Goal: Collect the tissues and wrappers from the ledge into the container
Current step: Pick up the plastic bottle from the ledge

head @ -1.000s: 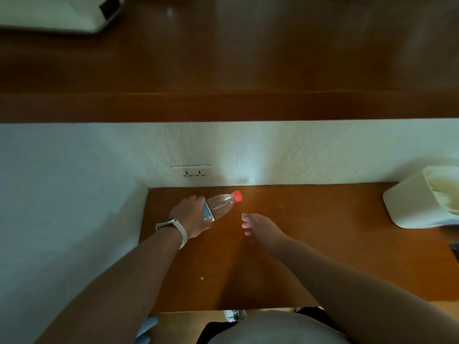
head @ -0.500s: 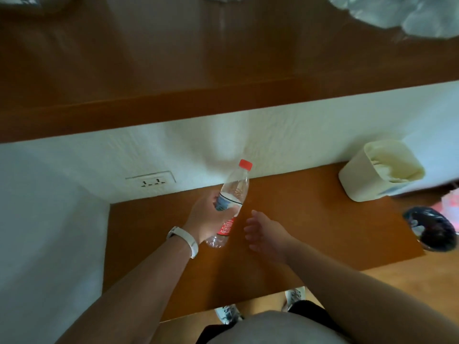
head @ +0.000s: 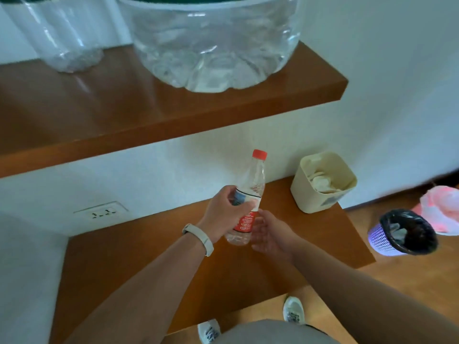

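The left hand [head: 223,214] hides the middle of the bottle [head: 255,177].

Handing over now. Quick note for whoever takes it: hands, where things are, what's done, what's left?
Left hand grips the bottle round its middle, red cap up, above the ledge.
Right hand is open, fingers by the bottle's lower end, gripping nothing.
The container stands at the ledge's right end by the wall, with tissues in it.
Done: tissues are in; no loose tissue or wrapper shows on the ledge.
Left: probably only the bottle; the basket on the floor to the right looks a likely place for it.
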{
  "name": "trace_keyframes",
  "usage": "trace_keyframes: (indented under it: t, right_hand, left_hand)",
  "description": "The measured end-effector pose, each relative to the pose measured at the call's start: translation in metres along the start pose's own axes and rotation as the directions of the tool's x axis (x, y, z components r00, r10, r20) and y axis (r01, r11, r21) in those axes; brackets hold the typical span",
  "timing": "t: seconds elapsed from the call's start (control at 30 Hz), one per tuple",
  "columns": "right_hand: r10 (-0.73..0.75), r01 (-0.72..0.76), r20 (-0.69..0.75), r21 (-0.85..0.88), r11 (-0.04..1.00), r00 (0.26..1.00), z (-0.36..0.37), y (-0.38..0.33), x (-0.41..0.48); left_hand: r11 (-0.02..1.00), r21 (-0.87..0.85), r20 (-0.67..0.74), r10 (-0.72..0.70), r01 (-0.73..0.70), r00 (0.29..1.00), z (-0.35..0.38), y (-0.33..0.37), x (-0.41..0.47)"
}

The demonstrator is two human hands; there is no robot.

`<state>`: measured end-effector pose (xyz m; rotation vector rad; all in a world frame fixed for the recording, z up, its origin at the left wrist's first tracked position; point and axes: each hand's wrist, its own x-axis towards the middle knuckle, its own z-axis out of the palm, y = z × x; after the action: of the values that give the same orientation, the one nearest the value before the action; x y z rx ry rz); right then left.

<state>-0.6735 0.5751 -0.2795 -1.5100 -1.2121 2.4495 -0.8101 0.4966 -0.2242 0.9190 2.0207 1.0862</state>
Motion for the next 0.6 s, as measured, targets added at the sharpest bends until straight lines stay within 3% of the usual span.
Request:
trace_keyframes:
  t: [0.4,0.6]
  right_hand:
    - [-0.211,0.206,0.038,0.105,0.973,0.977,-0.149,-0.077,-0.035]
    - [-0.252,0.241,0.102,0.109,0.965,0.962,-0.203,-0.104,-0.035]
  left_hand:
    - [0.989,-0.004,-0.042,0.145,-0.145,0.989,0.120,0.126,0.035]
    - [0.984,-0.022,-0.087,0.173,-0.175,0.981,0.161,0.160,0.053]
